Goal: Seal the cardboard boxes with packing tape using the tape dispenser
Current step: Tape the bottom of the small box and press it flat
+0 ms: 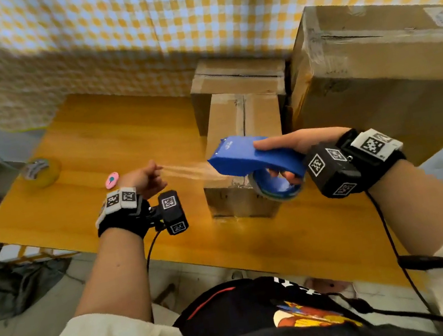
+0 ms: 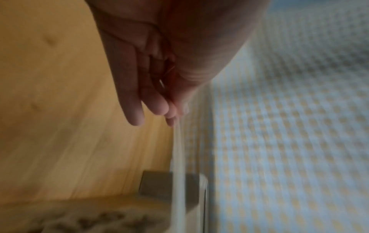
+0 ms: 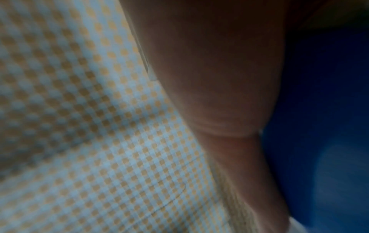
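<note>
My right hand (image 1: pixel 286 153) grips a blue tape dispenser (image 1: pixel 245 157) in the air above the near end of a narrow cardboard box (image 1: pixel 236 123). In the right wrist view the dispenser (image 3: pixel 319 126) shows only as a blue blur beside my palm. A strip of clear tape (image 1: pixel 188 170) stretches from the dispenser's mouth leftward to my left hand (image 1: pixel 148 177), which pinches its free end. In the left wrist view the tape (image 2: pixel 177 157) runs down from my fingertips (image 2: pixel 171 119) toward the box (image 2: pixel 159 186).
Two more cardboard boxes stand on the wooden table (image 1: pixel 109 140): a medium one (image 1: pixel 236 76) behind the narrow box and a big one (image 1: pixel 375 75) at the right. A yellowish tape roll (image 1: pixel 40 173) and a small pink object (image 1: pixel 112 179) lie at the left. A checkered curtain (image 1: pixel 186 11) hangs behind.
</note>
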